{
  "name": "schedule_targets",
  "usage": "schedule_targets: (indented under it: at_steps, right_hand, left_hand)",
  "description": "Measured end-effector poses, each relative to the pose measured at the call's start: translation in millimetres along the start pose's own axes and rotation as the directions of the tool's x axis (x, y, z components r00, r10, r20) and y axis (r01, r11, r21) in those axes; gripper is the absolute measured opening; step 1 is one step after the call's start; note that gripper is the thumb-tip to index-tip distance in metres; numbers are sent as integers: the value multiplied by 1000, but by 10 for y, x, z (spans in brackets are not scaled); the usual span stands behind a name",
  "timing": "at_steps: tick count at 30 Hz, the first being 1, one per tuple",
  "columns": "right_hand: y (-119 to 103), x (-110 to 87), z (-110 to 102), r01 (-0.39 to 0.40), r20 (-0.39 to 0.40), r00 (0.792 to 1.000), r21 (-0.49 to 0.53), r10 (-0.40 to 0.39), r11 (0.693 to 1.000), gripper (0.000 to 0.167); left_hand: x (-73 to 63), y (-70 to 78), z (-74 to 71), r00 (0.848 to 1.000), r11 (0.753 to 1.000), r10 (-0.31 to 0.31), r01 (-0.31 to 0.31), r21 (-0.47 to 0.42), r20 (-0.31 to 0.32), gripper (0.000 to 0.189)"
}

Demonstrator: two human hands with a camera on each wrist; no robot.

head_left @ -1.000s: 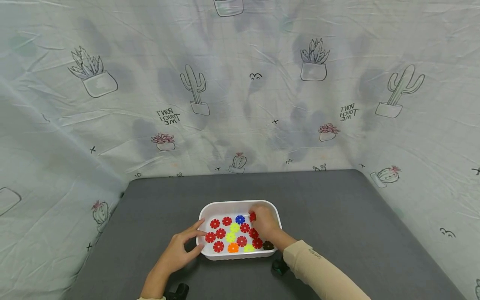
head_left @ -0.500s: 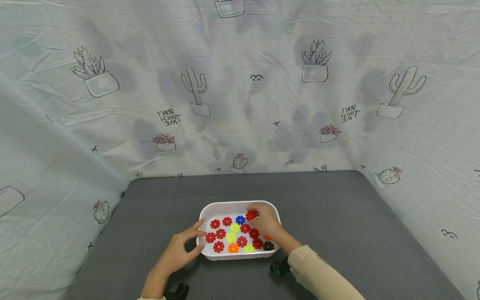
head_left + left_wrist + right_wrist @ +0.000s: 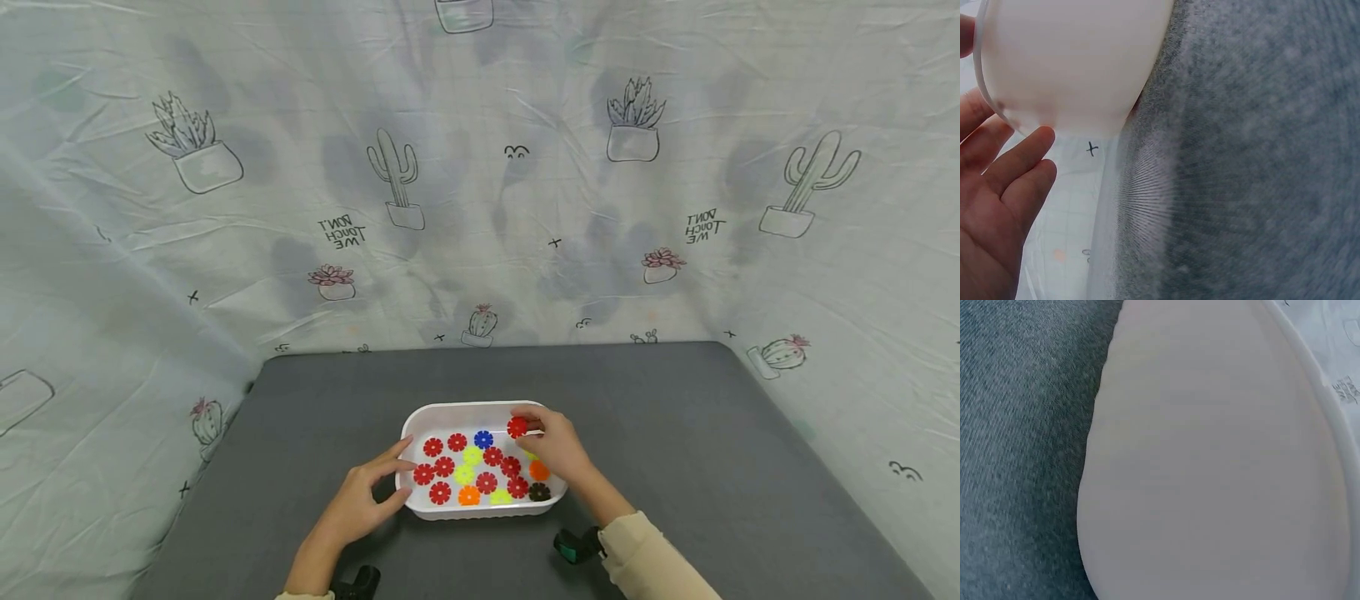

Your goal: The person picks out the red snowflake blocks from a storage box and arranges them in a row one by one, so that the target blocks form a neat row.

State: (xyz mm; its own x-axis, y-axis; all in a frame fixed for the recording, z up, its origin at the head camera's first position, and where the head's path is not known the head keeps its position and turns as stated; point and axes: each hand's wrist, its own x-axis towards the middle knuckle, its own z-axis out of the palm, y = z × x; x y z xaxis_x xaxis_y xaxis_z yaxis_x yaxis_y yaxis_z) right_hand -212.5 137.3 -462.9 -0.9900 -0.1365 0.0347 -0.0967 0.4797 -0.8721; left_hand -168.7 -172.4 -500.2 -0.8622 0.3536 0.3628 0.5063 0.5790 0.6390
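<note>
A red disc (image 3: 517, 427) is sitting pinched between the fingertips of the right hand (image 3: 558, 446), just above the white tray (image 3: 480, 409) at its 1 o'clock corner. The tray is lying near the front of the grey table (image 3: 675, 433) and holding flower-shaped discs: mostly red, with one blue disc (image 3: 483, 439) toward 12 o'clock, yellow ones in the middle, orange discs and one black disc (image 3: 538, 492) toward 5 o'clock. The left hand (image 3: 360, 500) is resting relaxed fingers against the tray's 9 o'clock wall.
</note>
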Motion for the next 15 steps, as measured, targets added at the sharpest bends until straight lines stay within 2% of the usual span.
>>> schedule_targets:
  at_steps: [3, 8, 15]
  right_hand:
    - [25, -19, -49, -1, -34, 999, 34, 2, 999, 38]
    - [102, -30, -174, 31, -136, 991, 94, -17, 995, 37]
    - [325, 5, -417, 44, -282, 959, 161, 3, 986, 39]
  left_hand:
    - [-4, -5, 5, 1000, 1000, 2, -2, 1, 2, 25]
    - [-14, -17, 9, 1000, 1000, -20, 20, 10, 11, 25]
    - [-18, -24, 10, 1000, 1000, -11, 10, 11, 6, 26]
